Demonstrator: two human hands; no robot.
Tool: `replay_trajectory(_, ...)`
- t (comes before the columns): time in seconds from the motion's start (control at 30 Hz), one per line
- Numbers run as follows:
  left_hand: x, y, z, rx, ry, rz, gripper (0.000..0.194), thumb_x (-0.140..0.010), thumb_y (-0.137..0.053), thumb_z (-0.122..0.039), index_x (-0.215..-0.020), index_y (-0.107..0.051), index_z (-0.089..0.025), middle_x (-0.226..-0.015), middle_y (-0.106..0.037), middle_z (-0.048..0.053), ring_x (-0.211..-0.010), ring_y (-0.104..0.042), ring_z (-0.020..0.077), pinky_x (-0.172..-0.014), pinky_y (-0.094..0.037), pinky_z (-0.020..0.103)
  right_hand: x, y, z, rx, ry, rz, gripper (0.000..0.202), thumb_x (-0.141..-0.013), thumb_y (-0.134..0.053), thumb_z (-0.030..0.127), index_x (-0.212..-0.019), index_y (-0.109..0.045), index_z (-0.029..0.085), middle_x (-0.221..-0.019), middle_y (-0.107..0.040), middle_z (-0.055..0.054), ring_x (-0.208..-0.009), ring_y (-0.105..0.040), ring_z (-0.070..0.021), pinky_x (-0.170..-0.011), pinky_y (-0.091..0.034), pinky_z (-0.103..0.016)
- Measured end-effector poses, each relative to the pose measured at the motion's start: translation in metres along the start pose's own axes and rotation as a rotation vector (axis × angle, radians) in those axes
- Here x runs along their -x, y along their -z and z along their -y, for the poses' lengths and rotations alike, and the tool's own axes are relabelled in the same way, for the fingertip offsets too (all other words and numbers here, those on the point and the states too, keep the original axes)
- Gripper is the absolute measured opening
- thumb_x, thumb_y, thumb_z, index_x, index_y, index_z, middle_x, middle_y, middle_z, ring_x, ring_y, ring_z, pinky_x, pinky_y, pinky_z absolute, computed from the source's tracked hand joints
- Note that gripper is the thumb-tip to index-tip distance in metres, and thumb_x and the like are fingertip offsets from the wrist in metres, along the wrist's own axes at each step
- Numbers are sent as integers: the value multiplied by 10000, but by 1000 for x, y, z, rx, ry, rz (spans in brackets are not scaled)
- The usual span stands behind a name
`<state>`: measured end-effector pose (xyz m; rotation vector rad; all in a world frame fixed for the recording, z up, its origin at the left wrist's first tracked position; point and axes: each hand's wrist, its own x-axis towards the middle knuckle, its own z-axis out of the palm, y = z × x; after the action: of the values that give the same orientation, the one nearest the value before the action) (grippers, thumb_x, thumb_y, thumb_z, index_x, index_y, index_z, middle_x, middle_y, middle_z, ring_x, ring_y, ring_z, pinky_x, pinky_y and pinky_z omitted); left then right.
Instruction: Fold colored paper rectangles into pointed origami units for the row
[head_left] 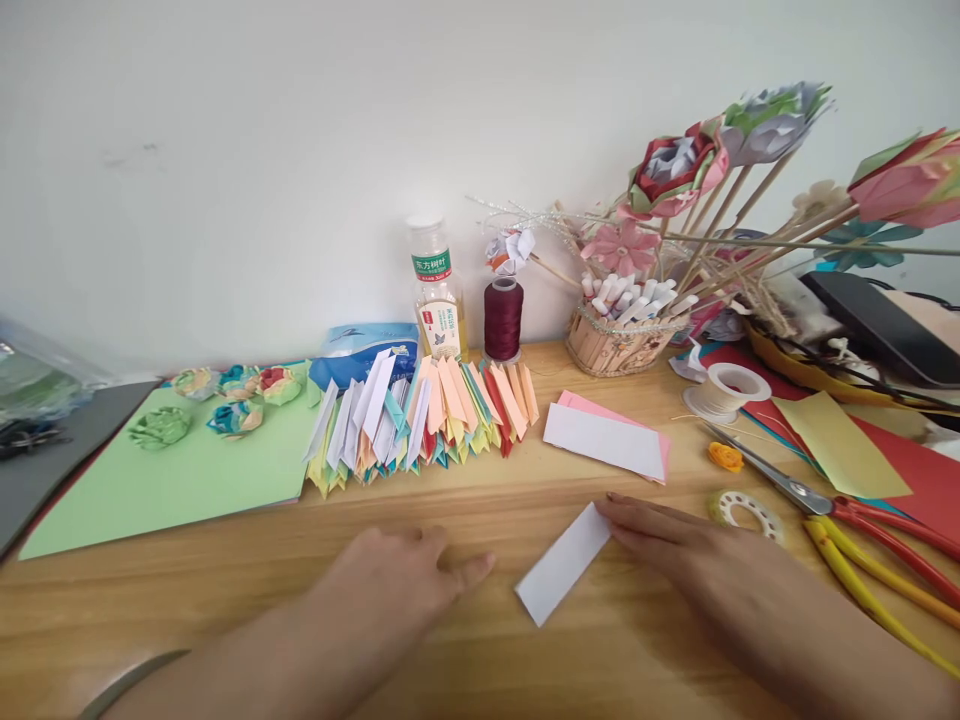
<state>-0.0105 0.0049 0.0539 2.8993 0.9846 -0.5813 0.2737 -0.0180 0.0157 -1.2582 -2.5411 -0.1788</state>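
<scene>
A white paper strip (564, 562) slants across the middle of the wooden table, looking folded to a narrow rectangle. Its upper right corner is under the fingers of my right hand (664, 535), which are held together and closed on it; the thumb is hidden. Left of the strip, apart from it, hovers my left hand (409, 575), slightly blurred, its thumb stretched out and nothing in it. Behind the strip lies a small stack of flat paper pieces, a white sheet (604, 440) over a pink sheet (611, 410).
Folded paper pieces (420, 415) stand in a dense row. Paper rosettes (159, 427) sit on green sheets (187, 490). A bottle (437, 290), maroon thread spool (503, 320) and basket (622, 345) line the wall. Scissors (810, 497), pliers (862, 580) and tape (750, 515) lie right.
</scene>
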Motion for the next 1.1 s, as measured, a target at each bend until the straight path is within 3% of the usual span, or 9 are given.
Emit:
replay_trajectory(0.1, -2, 4, 7, 93, -64, -60, 658, -692, -542, 23, -1253, -508, -319, -856, -645, -10, -641, -643, 154, -512, -430, 207, -5, 2, -1, 37, 81, 31, 488, -690, -308, -48, -975, -658, 139, -1006, -706, -90, -819, -687, -193, -646, -565, -297)
replay_trajectory(0.33, -11, 5, 6, 201, 87, -182, 420, -842, -439, -50, -1184, -570, -256, -902, -652, 14, -778, -639, 186, -632, -499, 274, -29, 3, 6, -73, -102, 173, 223, -821, -502, 140, -1028, -574, 184, -987, -629, -72, -784, -637, -196, -596, -517, -300)
replay_trajectory(0.43, -13, 0, 4, 223, 55, -356, 337, -887, -412, -94, -1149, -591, -208, -911, -649, 31, -795, -623, 191, -647, -510, 301, -30, -3, 7, -166, -101, 184, 149, -823, -540, 153, -962, -569, 198, -984, -609, -60, -870, -609, -202, -696, -499, -323)
replay_trajectory(0.57, -16, -9, -2, 174, -10, -652, 298, -921, -385, -114, -1146, -579, -139, -893, -633, 55, -756, -589, 171, -630, -502, 288, -25, -10, 11, -145, -182, 70, 127, -857, -497, 187, -732, -484, 203, -710, -594, -7, -582, -569, -147, -503, -397, -246)
replay_trajectory(0.67, -18, -14, -10, 132, -77, -752, 321, -918, -378, -90, -1189, -545, -137, -852, -630, 49, -721, -585, 153, -584, -489, 251, -20, -15, 21, -194, -206, 29, 174, -879, -449, 207, -707, -439, 222, -530, -536, 48, -403, -488, -112, -409, -301, -225)
replay_trajectory(0.77, -21, -17, -18, 200, -101, -668, 351, -930, -378, -147, -1266, -475, -117, -763, -642, 38, -667, -599, 166, -533, -491, 253, -17, -18, 33, -341, -246, 70, 87, -905, -411, 228, -945, -488, 215, -530, -566, 66, -374, -503, -108, -393, -321, -208)
replay_trajectory(0.87, -23, -16, -22, 379, -52, -516, 391, -929, -407, -229, -1300, -445, -113, -899, -677, 73, -797, -637, 194, -667, -537, 311, -17, -19, 40, -482, -215, 136, 359, -912, -421, 242, -1265, -356, 224, -612, -619, 59, -429, -561, -115, -409, -370, -198)
replay_trajectory(0.97, -24, -16, -22, 527, -23, -445, 382, -911, -441, -227, -1280, -476, -136, -1124, -638, 92, -1001, -606, 203, -851, -503, 340, -20, -19, 42, -589, -140, 185, 458, -888, -439, 175, -1321, -304, 246, -711, -639, 38, -527, -598, -115, -471, -419, -193)
replay_trajectory(1.1, -25, -19, -19, 686, -19, -419, 306, -901, -455, -184, -1190, -555, -183, -1151, -632, 35, -1037, -582, 158, -933, -445, 293, -21, -19, 40, -656, -103, 232, 547, -854, -481, 152, -1350, -270, 249, -717, -615, 43, -568, -588, -119, -517, -437, -204)
